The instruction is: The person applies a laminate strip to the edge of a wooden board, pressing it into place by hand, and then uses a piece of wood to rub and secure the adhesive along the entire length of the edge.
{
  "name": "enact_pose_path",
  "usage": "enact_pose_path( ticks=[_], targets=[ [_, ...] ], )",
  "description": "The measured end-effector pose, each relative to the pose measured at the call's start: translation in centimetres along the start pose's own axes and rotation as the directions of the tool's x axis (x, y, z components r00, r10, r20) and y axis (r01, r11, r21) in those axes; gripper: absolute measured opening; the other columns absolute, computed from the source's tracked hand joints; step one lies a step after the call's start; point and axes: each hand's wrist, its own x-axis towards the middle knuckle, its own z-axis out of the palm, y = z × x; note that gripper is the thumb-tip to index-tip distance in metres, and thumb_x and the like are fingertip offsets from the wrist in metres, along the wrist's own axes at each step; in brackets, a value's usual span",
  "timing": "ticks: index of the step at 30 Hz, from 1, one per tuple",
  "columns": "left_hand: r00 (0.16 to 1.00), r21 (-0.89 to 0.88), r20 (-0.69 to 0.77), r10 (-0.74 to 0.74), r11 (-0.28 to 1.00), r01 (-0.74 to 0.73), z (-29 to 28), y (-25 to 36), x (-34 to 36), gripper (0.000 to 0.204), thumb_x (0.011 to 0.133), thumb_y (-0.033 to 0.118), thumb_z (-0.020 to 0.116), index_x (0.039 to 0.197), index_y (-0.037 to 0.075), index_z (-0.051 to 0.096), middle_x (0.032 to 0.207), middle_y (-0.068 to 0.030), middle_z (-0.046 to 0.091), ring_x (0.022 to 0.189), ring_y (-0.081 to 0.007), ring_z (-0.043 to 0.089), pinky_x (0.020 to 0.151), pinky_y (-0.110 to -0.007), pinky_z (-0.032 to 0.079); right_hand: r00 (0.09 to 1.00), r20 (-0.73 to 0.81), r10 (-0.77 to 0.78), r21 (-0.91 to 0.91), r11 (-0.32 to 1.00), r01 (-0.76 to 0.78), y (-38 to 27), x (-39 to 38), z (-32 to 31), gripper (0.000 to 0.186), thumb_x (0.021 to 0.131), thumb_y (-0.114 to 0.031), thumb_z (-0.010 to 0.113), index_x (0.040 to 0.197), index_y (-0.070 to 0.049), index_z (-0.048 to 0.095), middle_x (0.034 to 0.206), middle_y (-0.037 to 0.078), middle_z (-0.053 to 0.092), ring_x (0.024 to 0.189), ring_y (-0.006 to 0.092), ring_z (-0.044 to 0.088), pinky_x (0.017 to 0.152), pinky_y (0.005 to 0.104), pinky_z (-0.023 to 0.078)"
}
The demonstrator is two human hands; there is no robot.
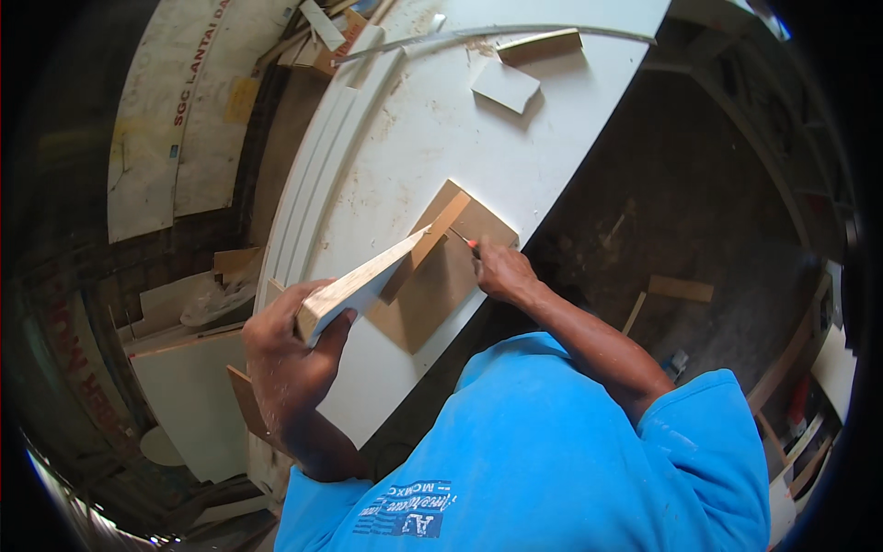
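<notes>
White-faced board held above a brown panel

Left hand clasps the near end of the tilted board. Beneath, the brown panel lies just beside the edge of the table, whose surface stretches beyond toward two offcuts. Right hand grips a red-handled tool, its handle mostly hidden; whether its tip touches the brown strip is unclear.

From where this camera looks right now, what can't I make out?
Red-handled tool: in the head view, the right hand hides part of its handle; its tip is too small to identify.
Brown panel: in the head view, the held board and a brown strip cover part of it.
White worktable: its far end is cut off by the head view's upper edge.
</notes>
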Motion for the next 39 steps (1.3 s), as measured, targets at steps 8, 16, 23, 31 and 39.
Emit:
enact_pose_path(
  ticks=[8,16,23,31,39],
  targets=[
    [0.999,-0.042,-0.031,-0.027,0.999,0.026,-0.8,-0.7,0.4,0.033,0.079,0.017,0.087,0.102,-0.003,0.074,0.088,-0.0166,0.078,0.082,-0.0207,0.077,0.076,-0.033,0.059,0.870,0.475,0.134,0.857,0.152,-0.491,-2.2,-1.2,-8.6,0.046,0.094,-0.040,0.072,0.115,-0.007,0.049,0.097,0.016,0.068,0.052,0.0156,0.057,0.050,0.0356,0.055],
    [0.997,-0.112,-0.070,-0.017,0.994,0.009,-0.7,1.0,-1.5,0.028,0.080,0.011,0.085,0.104,0.000,0.076,0.087,-0.0157,0.077,0.080,-0.0211,0.077,0.072,-0.033,0.058,0.950,0.272,0.152,0.962,-0.048,-0.268,-9.9,4.2,-11.7,0.031,0.091,-0.009,0.077,0.103,-0.003,0.049,0.093,0.019,0.069,0.054,0.0143,0.058,0.050,0.0355,0.056],
    [0.999,-0.261,-0.013,-0.042,0.965,0.037,1.2,1.3,-7.0,0.041,0.085,0.002,0.075,0.126,0.005,0.069,0.117,-0.0176,0.073,0.103,-0.0311,0.074,0.088,-0.038,0.058,0.990,0.066,-0.128,0.994,0.095,-0.054,-13.4,3.0,-23.4,0.028,0.090,-0.010,0.069,0.114,0.000,0.059,0.087,0.009,0.068,0.054,0.0094,0.059,0.048,0.0269,0.056],
    [0.968,-0.365,-0.045,-0.245,0.906,0.212,1.0,1.2,-10.0,0.044,0.097,0.005,0.069,0.140,0.004,0.060,0.125,-0.0211,0.070,0.117,-0.0286,0.068,0.099,-0.040,0.054,0.920,-0.377,-0.105,0.896,0.210,0.391,-7.4,-1.7,-36.8,0.038,0.096,-0.007,0.065,0.132,0.002,0.056,0.094,0.009,0.068,0.054,0.0068,0.055,0.048,0.0226,0.051],
    [0.968,-0.030,-0.243,-0.064,0.998,0.059,2.6,1.2,-7.6,0.044,0.092,0.003,0.070,0.136,0.002,0.060,0.124,-0.0261,0.068,0.113,-0.0409,0.069,0.096,-0.047,0.055,0.889,-0.454,0.065,0.877,0.212,0.432,8.1,-5.1,-38.2,0.035,0.098,-0.007,0.063,0.132,-0.002,0.056,0.098,0.010,0.071,0.057,0.0066,0.053,0.055,0.0255,0.050]
  ],
)
